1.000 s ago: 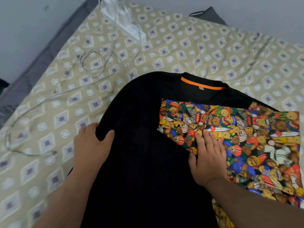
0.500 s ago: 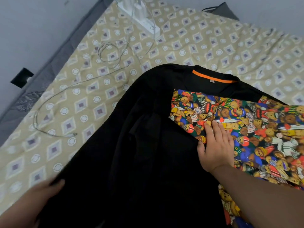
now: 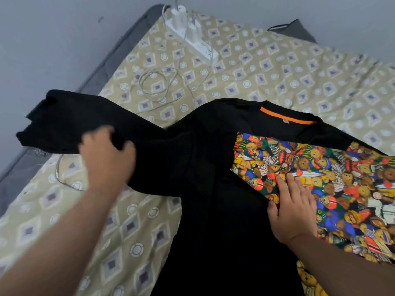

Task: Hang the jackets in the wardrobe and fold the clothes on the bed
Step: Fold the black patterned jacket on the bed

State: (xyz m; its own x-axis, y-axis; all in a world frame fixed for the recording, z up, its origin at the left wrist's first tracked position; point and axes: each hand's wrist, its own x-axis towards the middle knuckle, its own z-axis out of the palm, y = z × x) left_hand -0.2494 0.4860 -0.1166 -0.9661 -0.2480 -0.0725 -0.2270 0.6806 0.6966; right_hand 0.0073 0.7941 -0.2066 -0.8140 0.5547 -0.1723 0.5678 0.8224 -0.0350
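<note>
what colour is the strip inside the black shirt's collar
Orange; the collar strip shows best in the head view.

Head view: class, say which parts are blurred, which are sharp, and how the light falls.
Head view: left hand and the black sleeve it grips are blurred; right hand on the bear print is sharp; light soft, no hard shadows.

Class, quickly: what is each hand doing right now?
Left hand: grips the black sleeve.
Right hand: open, pressing flat on the teddy-bear print fabric.

Black shirt (image 3: 213, 199) with teddy-print panel, flat on bed (image 3: 277, 71), sleeve lifted.
</note>
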